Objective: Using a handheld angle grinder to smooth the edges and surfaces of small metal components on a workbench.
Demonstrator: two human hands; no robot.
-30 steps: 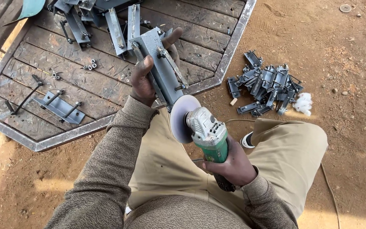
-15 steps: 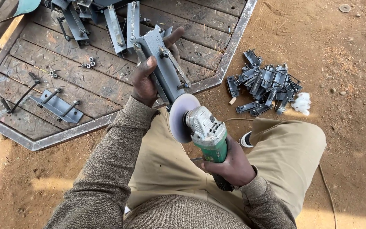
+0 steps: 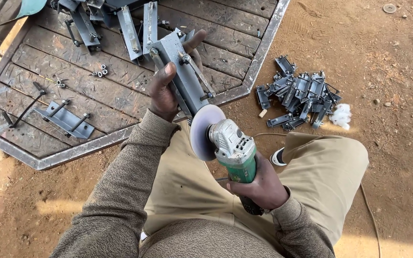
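matt grey metal bracket [image 3: 183,76], green plastic grinder [image 3: 233,150]

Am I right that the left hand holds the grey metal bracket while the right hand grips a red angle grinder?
Not quite: the head view shows the angle grinder in the right hand is green, not red. The left hand does hold the grey metal bracket.

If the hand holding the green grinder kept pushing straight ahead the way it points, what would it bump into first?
Probably the grey metal bracket in the left hand: the right hand aims the grinder up-left, its disc apparently already at the bracket's lower end.
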